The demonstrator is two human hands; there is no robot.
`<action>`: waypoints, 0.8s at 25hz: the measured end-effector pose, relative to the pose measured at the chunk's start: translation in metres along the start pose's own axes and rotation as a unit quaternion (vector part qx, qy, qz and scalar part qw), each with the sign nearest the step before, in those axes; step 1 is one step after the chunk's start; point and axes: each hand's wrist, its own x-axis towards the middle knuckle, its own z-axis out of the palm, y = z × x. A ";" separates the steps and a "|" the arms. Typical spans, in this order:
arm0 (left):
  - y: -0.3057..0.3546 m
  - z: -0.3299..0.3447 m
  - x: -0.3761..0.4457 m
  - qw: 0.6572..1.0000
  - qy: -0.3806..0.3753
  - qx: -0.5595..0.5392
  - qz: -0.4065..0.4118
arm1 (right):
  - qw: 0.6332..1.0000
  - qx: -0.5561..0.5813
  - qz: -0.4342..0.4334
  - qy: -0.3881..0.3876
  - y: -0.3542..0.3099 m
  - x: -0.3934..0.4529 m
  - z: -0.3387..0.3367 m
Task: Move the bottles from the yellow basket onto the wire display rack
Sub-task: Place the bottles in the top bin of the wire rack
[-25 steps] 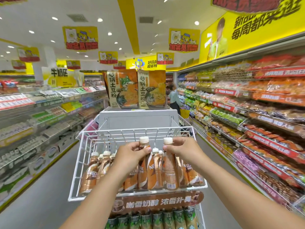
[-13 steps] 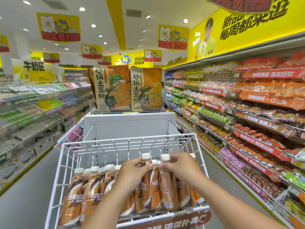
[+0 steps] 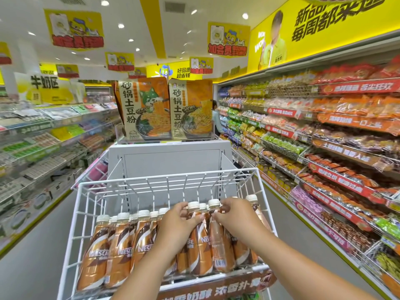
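A white wire display rack [image 3: 166,178] stands right in front of me, its shelf filled with brown Nescafe coffee bottles with white caps. Several stand in a row at the left [image 3: 121,245]. My left hand [image 3: 177,226] grips the neck of one bottle [image 3: 195,239] in the middle. My right hand [image 3: 234,217] grips the neck of the bottle beside it [image 3: 219,245]. Both bottles stand on the shelf among the others. The yellow basket is out of view.
Two large noodle packs [image 3: 164,109] stand on a grey display unit [image 3: 168,156] behind the rack. Stocked snack shelves [image 3: 324,148] line the right of the aisle, more shelves [image 3: 43,148] the left. A person [image 3: 216,118] stands far down the aisle.
The two bottles in my hands have come down from above the row onto the shelf. My view has shifted closer to the rack and a little upward.
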 end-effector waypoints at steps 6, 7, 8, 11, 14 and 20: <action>0.007 -0.001 -0.009 0.988 0.047 0.133 0.062 | 0.996 -0.039 -0.073 -0.015 0.005 -0.017 -0.018; 0.008 -0.002 -0.012 0.978 0.053 0.185 0.077 | 0.994 -0.056 -0.093 -0.017 0.008 -0.020 -0.021; 0.009 -0.002 -0.016 0.966 0.061 0.235 0.093 | 0.991 -0.074 -0.113 -0.016 0.012 -0.024 -0.024; 0.009 -0.001 -0.033 0.926 0.067 0.341 0.148 | 0.974 -0.133 -0.182 -0.010 0.022 -0.040 -0.028; 0.008 0.001 -0.053 0.875 0.071 0.450 0.163 | 0.954 -0.210 -0.211 -0.032 0.034 -0.055 -0.025; 0.007 0.017 -0.115 0.829 0.102 0.531 0.142 | 0.942 -0.270 -0.198 -0.027 0.065 -0.090 -0.027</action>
